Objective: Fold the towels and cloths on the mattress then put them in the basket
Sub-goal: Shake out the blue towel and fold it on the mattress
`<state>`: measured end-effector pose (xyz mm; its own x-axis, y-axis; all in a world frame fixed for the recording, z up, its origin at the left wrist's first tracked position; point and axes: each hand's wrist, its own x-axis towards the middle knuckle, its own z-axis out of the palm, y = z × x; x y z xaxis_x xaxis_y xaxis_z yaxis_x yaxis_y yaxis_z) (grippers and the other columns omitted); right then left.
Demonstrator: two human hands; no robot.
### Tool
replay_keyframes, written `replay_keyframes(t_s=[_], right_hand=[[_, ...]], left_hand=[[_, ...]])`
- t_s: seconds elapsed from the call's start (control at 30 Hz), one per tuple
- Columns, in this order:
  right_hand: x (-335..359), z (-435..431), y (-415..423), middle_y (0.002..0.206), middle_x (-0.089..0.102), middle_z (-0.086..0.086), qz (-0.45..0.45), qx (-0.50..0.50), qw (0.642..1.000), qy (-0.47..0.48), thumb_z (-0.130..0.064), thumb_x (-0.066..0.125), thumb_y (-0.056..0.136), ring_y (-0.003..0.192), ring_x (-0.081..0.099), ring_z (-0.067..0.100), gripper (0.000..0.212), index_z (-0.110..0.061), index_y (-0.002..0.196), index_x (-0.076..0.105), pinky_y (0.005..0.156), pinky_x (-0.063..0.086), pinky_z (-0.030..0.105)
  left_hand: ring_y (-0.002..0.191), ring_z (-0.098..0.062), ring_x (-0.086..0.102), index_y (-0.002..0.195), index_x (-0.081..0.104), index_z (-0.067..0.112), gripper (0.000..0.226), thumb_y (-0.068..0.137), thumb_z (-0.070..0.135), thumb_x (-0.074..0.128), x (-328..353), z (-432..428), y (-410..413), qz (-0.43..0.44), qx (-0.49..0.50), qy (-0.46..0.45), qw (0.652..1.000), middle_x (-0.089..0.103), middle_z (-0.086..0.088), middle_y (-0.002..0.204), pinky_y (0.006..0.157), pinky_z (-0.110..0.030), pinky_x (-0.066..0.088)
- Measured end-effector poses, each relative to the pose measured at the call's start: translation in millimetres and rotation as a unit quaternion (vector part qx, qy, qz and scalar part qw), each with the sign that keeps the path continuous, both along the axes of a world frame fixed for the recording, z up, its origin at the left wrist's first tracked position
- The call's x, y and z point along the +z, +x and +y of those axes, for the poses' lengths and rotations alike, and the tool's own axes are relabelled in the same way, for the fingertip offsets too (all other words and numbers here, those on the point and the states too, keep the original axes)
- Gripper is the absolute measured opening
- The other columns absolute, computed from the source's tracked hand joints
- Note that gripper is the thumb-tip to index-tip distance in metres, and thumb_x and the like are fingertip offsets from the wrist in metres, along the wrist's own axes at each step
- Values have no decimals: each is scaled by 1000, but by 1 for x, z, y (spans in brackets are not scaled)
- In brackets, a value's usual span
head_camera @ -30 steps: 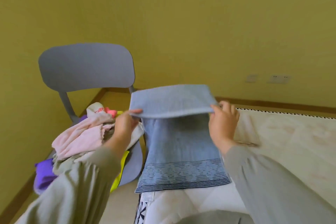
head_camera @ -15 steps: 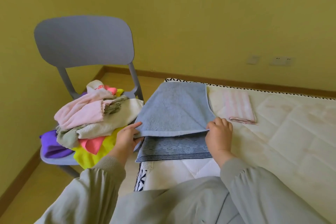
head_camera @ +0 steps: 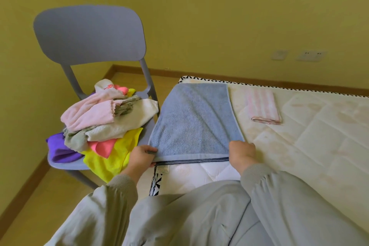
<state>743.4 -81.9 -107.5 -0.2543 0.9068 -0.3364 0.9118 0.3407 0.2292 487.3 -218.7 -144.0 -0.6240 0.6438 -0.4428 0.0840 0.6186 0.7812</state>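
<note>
Got the blue towel folded over flat on the mattress, lying right between my hands. My left hand pinches the near left corner, my right hand is curled over the near right corner. Folded pink cloth sits beyond my right hand, unfolded pile on the chair past my left.

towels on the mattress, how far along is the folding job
Done: one pink striped towel lies folded on the mattress. In hand: left hand and right hand pinch the blue towel, folded once. Left: the cloth pile on the chair; no basket visible.
</note>
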Motion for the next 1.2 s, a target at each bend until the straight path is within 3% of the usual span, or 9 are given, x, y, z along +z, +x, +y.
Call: replay_keyframes(t_s=[0.17,0.3,0.4,0.53,0.73,0.8,0.9,1.0,1.2], right_hand=[[2,7,6,112,65,0,33,-26,996,73,1,45,86,105,61,21,33,-19,109,58,89,37,30],[-4,5,4,116,63,-1,-1,-37,999,37,-3,45,87,110,59,19,35,-22,112,60,95,34,32],[-5,5,2,120,61,-1,-21,-39,999,21,-5,46,87,113,57,19,37,-23,117,58,99,34,34],[-7,3,6,132,51,5,-6,-83,996,-36,-9,49,87,123,50,24,45,-17,131,48,103,37,39],[-5,8,10,134,40,11,147,-230,962,-17,-20,47,91,124,43,28,40,-10,129,43,100,39,38],[-4,10,9,136,39,14,186,-282,941,-26,-20,49,91,126,41,30,43,-8,130,38,100,38,39],[-10,13,8,135,44,15,225,-316,921,-45,-22,52,92,125,44,32,43,-6,129,37,98,40,39],[-17,20,13,128,54,17,284,-337,896,-45,-25,54,92,119,52,35,40,-5,123,40,95,45,41],[-23,32,23,114,62,25,349,-352,869,-2,-16,52,94,106,58,39,26,4,109,59,85,45,37]], left_hand=[[64,-19,61,88,67,11,15,88,-3,62,2,-4,-3,15,-48,20,999,59,-8,95,63,-30,59],[58,-22,61,88,66,8,14,87,-5,61,1,-7,-4,39,-106,-26,993,57,-10,84,54,-24,55],[62,-21,60,88,66,10,18,88,-6,58,0,-10,-5,97,-129,-41,986,58,-7,83,53,-25,51],[76,-20,59,97,68,12,20,87,-1,57,-6,-13,-4,208,-165,-57,963,63,-4,86,64,-25,44],[106,-34,53,108,67,7,23,89,15,57,-8,-6,13,455,-237,-27,858,56,-15,118,80,-39,49],[110,-37,53,112,66,9,30,90,23,51,-4,3,29,456,-290,9,841,56,-16,123,86,-44,47],[102,-33,56,112,66,14,43,84,38,43,-3,18,59,438,-419,45,794,58,-8,110,82,-40,45],[111,-25,45,123,56,18,36,92,32,46,-3,31,83,445,-475,-25,759,51,-3,117,83,-34,39],[102,-27,52,109,59,11,24,93,7,42,-1,45,88,484,-517,-30,706,55,-7,109,65,-32,35]])
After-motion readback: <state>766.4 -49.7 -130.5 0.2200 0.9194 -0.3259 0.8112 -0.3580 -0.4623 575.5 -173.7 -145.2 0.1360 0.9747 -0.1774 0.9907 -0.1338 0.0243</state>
